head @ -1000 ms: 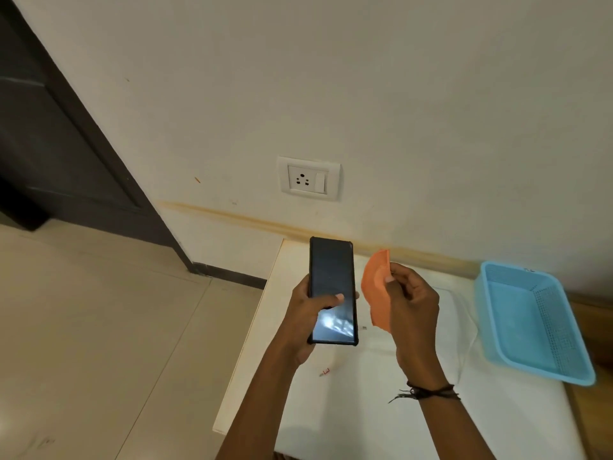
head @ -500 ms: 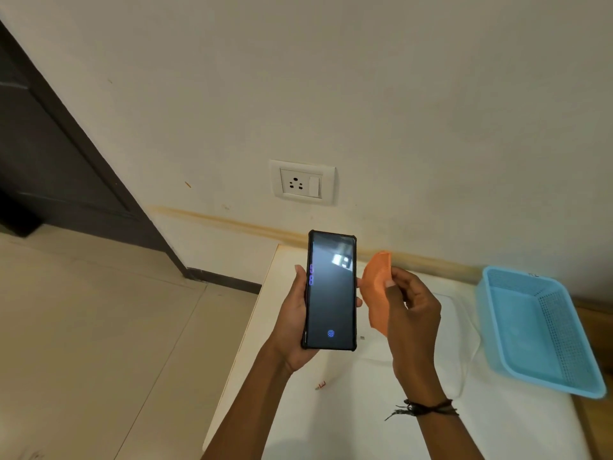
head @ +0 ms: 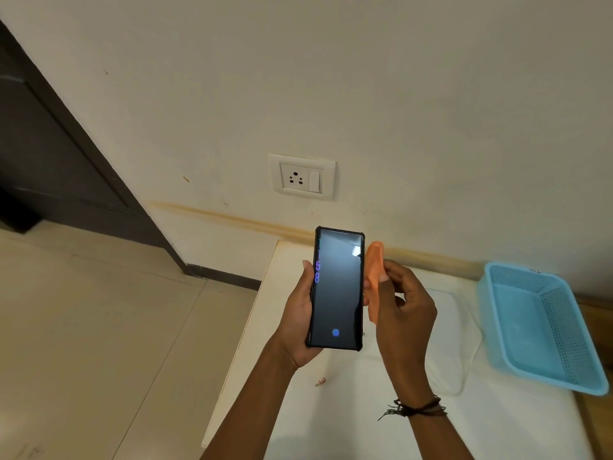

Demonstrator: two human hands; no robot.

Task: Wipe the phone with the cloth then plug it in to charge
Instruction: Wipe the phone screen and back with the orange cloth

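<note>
A black phone (head: 336, 288) in a dark case stands upright in my left hand (head: 297, 318), screen facing me with a lit fingerprint icon near its bottom. My right hand (head: 403, 313) pinches an orange cloth (head: 374, 277) right beside the phone's right edge; the cloth is folded and partly hidden by my fingers. A white charging cable (head: 464, 366) lies on the white table (head: 331, 410) below my right hand. A white wall socket with switch (head: 301, 176) sits on the wall above the phone.
A light blue plastic basket (head: 544, 327) stands at the table's right end against the wall. A small reddish scrap (head: 320, 381) lies on the table. The table's left edge drops to a beige tiled floor (head: 99, 327); a dark door (head: 49, 144) is at far left.
My left thumb has come off the screen and the phone now stands squarer to me with its screen lit. The cloth has closed in on the phone's right edge.
</note>
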